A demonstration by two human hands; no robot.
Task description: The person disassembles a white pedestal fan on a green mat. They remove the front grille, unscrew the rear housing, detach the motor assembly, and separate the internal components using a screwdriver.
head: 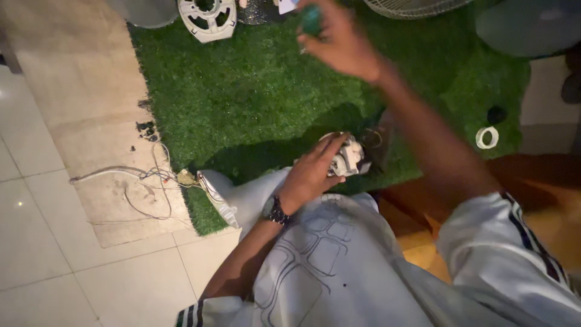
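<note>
On the green mat (242, 91), the left hand (311, 172) grips a white motor part (350, 158) in the lap, its wires bare, while the right hand (339, 39) reaches forward, fingers closed around a small teal object (311, 21), reassembly seemingly unfinished.

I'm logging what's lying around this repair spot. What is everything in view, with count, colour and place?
Fan motor: one, white and metallic, on the lap edge under the left hand.
Artificial grass mat: one, green, on the floor.
Fan housing part: one, white, round, top edge of the mat.
Fan grille: one, pale wire, top right, partly cut off.
Tape roll: one, white, right side of the mat.
Dark cap: one, black, just above the tape roll.
Loose wires: a tangle, pale, on the cardboard sheet left of the mat.
Wristwatch: one, dark, left wrist.
Left hand: resting on the motor.
Right hand: raised, grip on a small teal object, blurred.
</note>
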